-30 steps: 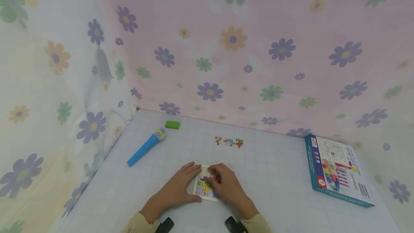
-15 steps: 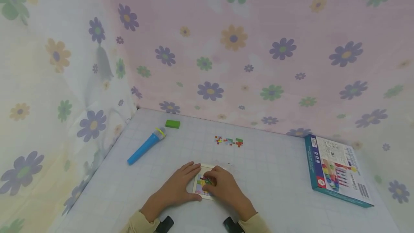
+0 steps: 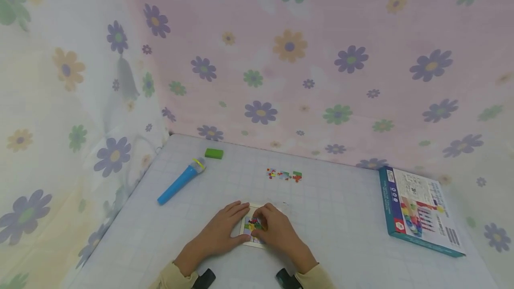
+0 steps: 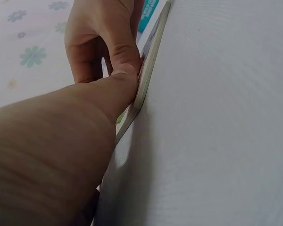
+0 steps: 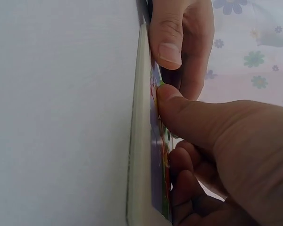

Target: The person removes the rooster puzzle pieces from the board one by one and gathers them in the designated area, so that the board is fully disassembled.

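A small jigsaw puzzle (image 3: 250,225) with a colourful picture lies in a pale, thin-edged tray (image 3: 254,245) at the front of the table. My left hand (image 3: 222,231) rests along its left side, fingers stretched out, the thumb reaching over the near edge. From the right, my right hand (image 3: 279,231) bends over the picture with thumb and fingers curled, pinching a small puzzle piece mostly hidden by the fingers. In the right wrist view its thumb (image 5: 172,96) sits right at the picture's surface, close to the left thumb (image 5: 170,54). The tray's right part is covered.
Several loose puzzle pieces (image 3: 284,175) lie in a row beyond the tray. A blue toy microphone (image 3: 180,184) and a green block (image 3: 214,153) are at the back left. At the right lies a teal-edged box (image 3: 421,213). Flowered cloth (image 3: 261,57) hangs behind the table.
My right hand has shifted slightly left over the puzzle, its thumb moving down toward the near part of the picture. The left hand stays almost in place; its thumb lies slightly higher at the near edge.
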A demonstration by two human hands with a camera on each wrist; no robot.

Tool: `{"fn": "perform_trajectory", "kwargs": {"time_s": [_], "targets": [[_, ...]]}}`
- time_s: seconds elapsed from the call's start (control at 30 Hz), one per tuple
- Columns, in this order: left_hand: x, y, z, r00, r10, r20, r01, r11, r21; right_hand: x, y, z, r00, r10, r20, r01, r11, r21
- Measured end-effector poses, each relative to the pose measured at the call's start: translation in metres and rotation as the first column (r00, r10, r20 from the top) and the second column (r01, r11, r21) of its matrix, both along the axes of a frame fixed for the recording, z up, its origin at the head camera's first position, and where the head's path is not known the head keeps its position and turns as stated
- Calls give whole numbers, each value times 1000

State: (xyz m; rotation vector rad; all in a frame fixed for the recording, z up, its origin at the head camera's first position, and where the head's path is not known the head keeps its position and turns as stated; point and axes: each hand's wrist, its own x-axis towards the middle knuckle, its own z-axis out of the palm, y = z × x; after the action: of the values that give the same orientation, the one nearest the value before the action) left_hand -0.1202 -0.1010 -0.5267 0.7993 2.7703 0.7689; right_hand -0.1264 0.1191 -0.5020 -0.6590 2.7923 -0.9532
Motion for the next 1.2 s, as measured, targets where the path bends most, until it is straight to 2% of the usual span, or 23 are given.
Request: {"fn": "perform_trajectory", "kwargs": {"time_s": [0.37, 0.6, 0.9, 1.2], "targets": [[0, 0, 1, 1000, 14, -15, -14, 1000, 0, -1, -1, 1, 999, 9, 53, -6, 998, -59], [0, 1, 2, 1000, 29, -5, -29, 1000, 0, 2, -1, 1, 1000, 11, 22, -11, 999, -35], [1, 2, 3, 1000, 28, 0, -28, 999, 16, 5, -3, 0, 999, 2, 38, -2, 1000, 10], [2, 2, 4, 999, 33, 14, -33, 999, 10, 5, -5, -4, 1000, -18, -16, 17, 1000, -12]]}}
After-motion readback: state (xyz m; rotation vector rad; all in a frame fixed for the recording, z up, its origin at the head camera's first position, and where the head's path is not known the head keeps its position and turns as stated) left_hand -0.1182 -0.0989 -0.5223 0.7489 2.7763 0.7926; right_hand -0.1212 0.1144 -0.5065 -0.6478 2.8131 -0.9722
